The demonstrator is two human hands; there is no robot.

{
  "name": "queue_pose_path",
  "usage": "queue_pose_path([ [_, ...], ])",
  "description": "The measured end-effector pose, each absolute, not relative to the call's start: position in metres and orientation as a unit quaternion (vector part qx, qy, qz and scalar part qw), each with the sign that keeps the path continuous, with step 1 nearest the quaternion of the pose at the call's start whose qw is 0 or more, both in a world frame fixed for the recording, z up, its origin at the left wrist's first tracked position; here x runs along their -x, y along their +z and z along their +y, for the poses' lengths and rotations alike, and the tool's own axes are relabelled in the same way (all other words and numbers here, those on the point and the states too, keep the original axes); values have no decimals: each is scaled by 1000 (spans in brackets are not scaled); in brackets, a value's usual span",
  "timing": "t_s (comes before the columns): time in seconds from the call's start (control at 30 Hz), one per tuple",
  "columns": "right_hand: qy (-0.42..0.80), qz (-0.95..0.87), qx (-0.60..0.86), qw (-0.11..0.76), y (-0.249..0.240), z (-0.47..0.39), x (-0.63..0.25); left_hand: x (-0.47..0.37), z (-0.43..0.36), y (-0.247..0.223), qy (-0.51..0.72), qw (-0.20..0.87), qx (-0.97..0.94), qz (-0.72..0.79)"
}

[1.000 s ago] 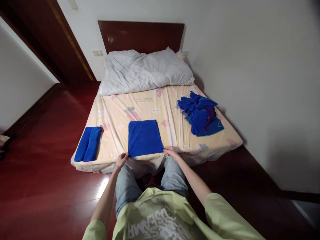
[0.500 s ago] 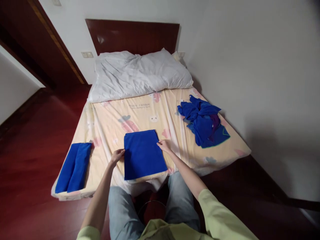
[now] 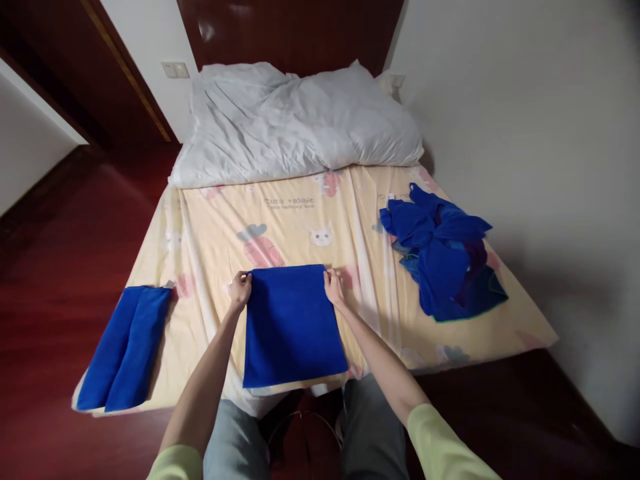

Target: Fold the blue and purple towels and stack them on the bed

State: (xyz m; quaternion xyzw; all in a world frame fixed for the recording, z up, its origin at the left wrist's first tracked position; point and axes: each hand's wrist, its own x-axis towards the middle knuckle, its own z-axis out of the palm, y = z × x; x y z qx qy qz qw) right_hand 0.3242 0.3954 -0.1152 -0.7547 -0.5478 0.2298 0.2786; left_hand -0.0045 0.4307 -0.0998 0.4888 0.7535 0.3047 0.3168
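Up from its mid-sides, the left hand (image 3: 241,290) and right hand (image 3: 335,287) now pinch the far corners of the flat square blue cloth (image 3: 294,328) on the cream patterned bedsheet (image 3: 215,227), forearms (image 3: 207,377) stretched forward.

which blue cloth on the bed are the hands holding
The flat middle cloth: left hand and right hand pinch its far corners. The folded cloth at left and crumpled pile at right lie untouched.

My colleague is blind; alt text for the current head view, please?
A person's left hand and right hand hold the far corners of a flat blue cloth on a bed. Folded blue fabric lies to its left, a crumpled blue pile to its right, and white bedding beyond.
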Motion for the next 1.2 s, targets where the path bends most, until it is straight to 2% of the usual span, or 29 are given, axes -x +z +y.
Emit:
queue_pose_path([
  [0.17, 204, -529, 780, 267, -112, 403, -325, 3, 439, -95, 296, 269, -515, 758],
  [0.3, 234, -521, 787, 234, -108, 413, -327, 2, 448, -92, 284, 239, -544, 753],
  [0.43, 256, -543, 753, 268, -107, 429, -331, 3, 457, -92, 241, 213, -604, 729],
  [0.67, 341, -534, 726, 266, -115, 455, -336, 12, 477, -88, 163, 250, -684, 666],
  [0.8, 313, -552, 724, 270, -115, 465, -345, 15, 489, -87, 174, 248, -692, 656],
  [0.97, 252, -556, 734, 297, -122, 476, -340, 3, 492, -101, 250, 242, -628, 696],
  [1.2, 107, -596, 720, 339, -146, 465, -314, -19, 470, -129, 360, 129, -618, 687],
])
